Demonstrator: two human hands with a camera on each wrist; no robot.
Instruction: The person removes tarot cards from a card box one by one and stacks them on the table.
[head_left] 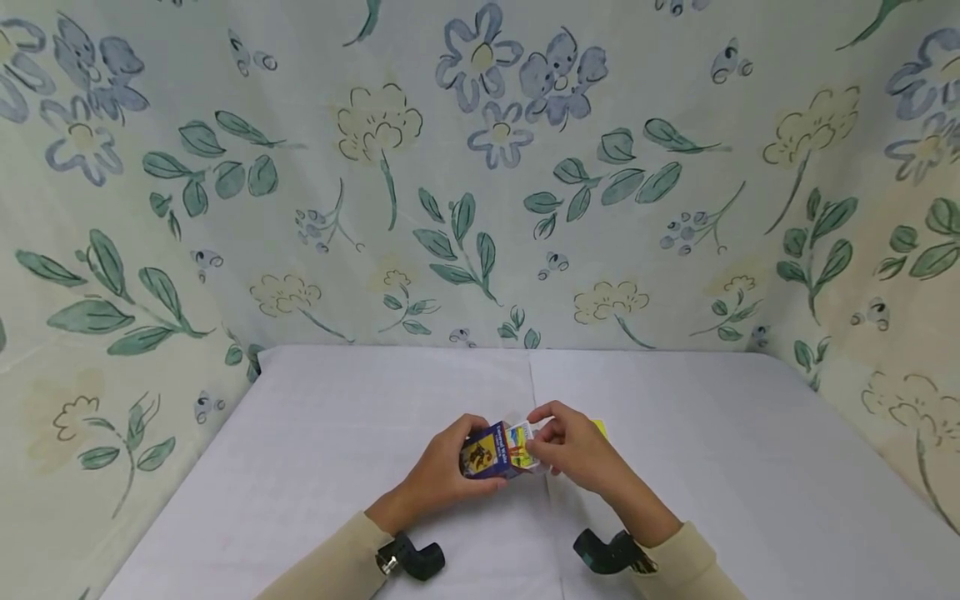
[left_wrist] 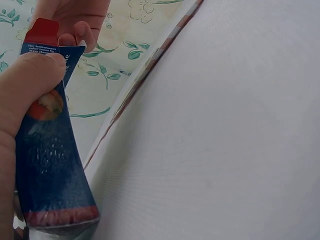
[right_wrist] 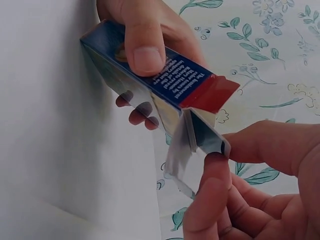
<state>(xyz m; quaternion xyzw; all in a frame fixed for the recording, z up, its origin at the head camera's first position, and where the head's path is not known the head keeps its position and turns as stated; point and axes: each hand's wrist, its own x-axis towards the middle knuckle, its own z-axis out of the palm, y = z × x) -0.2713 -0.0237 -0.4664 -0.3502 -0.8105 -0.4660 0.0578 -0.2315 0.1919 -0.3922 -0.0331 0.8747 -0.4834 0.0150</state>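
My left hand [head_left: 442, 471] grips a small dark blue card box [head_left: 482, 454] with "Universal Waite" lettering. Its thumb lies along one narrow blue side [left_wrist: 50, 150], and fingertips show under the box in the right wrist view. At the opened end a red tab [right_wrist: 212, 94] sticks out. My right hand [head_left: 581, 450] pinches the blue-and-white end flap [right_wrist: 210, 137] between thumb and finger. A brightly coloured printed piece [head_left: 519, 446] shows at the opened end in the head view. The box is held tilted over the table, its far contents hidden.
A white cloth covers the table [head_left: 337, 417], with a crease running down its middle. Something yellow [head_left: 600, 427] peeks out behind my right hand, mostly hidden. Floral fabric [head_left: 480, 208] hangs behind and along both sides.
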